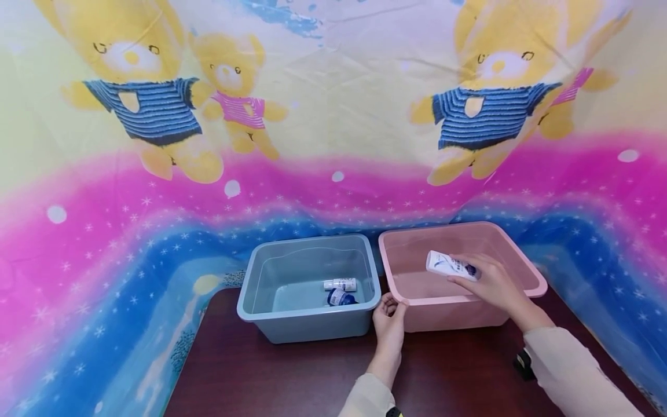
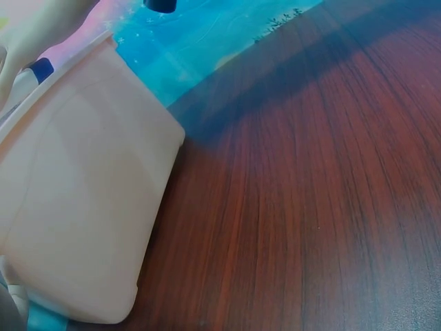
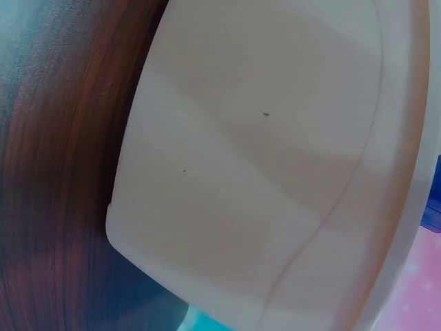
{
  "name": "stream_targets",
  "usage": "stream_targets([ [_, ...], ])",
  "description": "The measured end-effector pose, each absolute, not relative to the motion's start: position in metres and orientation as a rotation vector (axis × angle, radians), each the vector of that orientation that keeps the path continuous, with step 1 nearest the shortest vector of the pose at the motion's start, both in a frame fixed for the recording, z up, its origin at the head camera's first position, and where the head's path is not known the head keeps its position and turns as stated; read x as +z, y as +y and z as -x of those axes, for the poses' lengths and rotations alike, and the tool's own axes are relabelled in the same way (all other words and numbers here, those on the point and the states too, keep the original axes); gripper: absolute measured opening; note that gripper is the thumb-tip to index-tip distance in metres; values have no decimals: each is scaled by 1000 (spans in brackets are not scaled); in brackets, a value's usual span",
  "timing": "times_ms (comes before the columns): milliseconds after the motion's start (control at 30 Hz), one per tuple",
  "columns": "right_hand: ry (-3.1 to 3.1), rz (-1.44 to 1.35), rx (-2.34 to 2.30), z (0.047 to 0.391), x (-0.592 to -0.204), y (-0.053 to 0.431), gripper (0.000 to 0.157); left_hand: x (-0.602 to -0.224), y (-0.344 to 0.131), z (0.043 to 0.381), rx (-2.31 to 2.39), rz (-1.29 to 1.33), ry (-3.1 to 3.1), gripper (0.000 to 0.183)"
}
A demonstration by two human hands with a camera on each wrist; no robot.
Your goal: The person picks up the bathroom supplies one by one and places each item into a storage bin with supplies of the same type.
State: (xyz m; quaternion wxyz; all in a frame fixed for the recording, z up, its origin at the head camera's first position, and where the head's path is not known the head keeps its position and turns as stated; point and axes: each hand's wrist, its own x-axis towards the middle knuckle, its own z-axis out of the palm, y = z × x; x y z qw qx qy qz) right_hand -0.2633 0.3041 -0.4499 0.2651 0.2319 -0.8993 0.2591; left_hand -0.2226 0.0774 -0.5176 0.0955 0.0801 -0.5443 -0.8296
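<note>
My right hand (image 1: 492, 281) grips a white bottle (image 1: 447, 264) with a dark blue cap over the pink bin (image 1: 464, 317). The bottle lies tilted on its side, its cap end toward the palm. In the left wrist view the bottle's blue cap (image 2: 41, 69) shows above the bin's rim; at the right wrist view's edge only a bit of the blue cap (image 3: 433, 200) appears. My left hand (image 1: 389, 324) is at the pink bin's front left corner, its fingers curled and thumb at the rim, pinching it.
Left of the pink bin stands a blue-grey bin (image 1: 312, 330). Inside it lie a small white bottle (image 1: 341, 284) and a dark blue bottle (image 1: 341, 297). Both bins rest on a dark reddish wood table (image 1: 292, 376), before a bear-printed cloth backdrop (image 1: 333, 116).
</note>
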Motion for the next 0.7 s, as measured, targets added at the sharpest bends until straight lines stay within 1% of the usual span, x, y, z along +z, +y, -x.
stream_targets([
  [700, -2460, -637, 738, 283, -454, 296, 52, -518, 76, 223, -2466, -225, -1608, 22],
])
